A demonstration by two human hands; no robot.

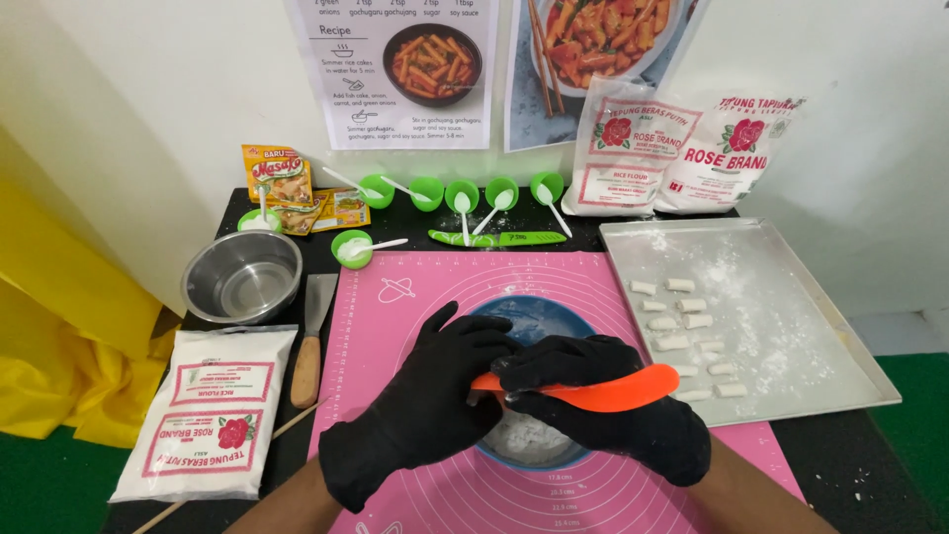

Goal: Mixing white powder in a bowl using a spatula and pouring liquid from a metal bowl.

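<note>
Both my hands wear black gloves and meet over a blue bowl (539,314) holding white dough or flour, which stands on a pink silicone mat (395,297). My right hand (603,405) grips an orange spatula (613,392) that lies across the bowl and points right. My left hand (425,405) rests on the bowl's left side, fingertips touching the spatula's left end. Most of the bowl's contents are hidden under the hands.
A metal tray (791,326) with flour and several small white dough pieces lies at right. A steel bowl (241,277), a scraper (311,341) and a flour bag (213,410) are at left. Green cups with white spoons, a green knife (499,238) and more flour bags line the back.
</note>
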